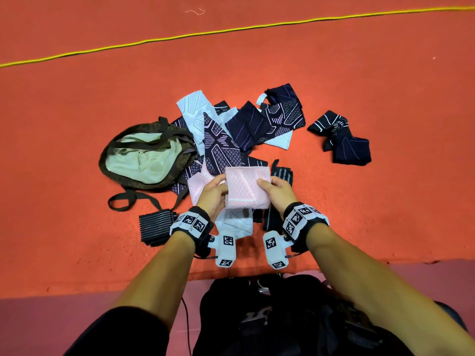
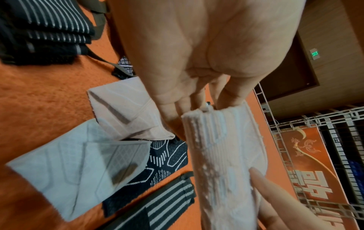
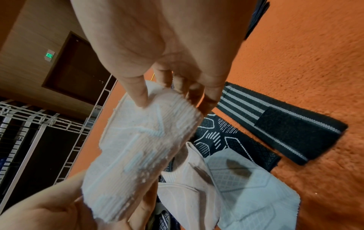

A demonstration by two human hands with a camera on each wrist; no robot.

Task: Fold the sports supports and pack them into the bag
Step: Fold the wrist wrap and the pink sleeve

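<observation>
I hold a folded pink knit support (image 1: 247,187) in the air above the pile, one hand at each side. My left hand (image 1: 215,191) grips its left edge, and my right hand (image 1: 275,190) pinches its right edge with the thumb on top. The left wrist view shows the same pink support (image 2: 224,158) edge-on beyond my left hand (image 2: 199,99); the right wrist view shows the pink support (image 3: 141,149) under my right hand (image 3: 167,90). An open olive bag (image 1: 146,155) with a pale lining lies to the left. Dark and pale supports (image 1: 239,127) are heaped behind.
Everything lies on an orange carpet (image 1: 77,104). A black striped stack (image 1: 154,224) sits by my left wrist. Two dark supports (image 1: 341,138) lie apart at the right. A yellow cord (image 1: 231,29) crosses the far carpet. The bag's strap (image 1: 136,197) trails toward me.
</observation>
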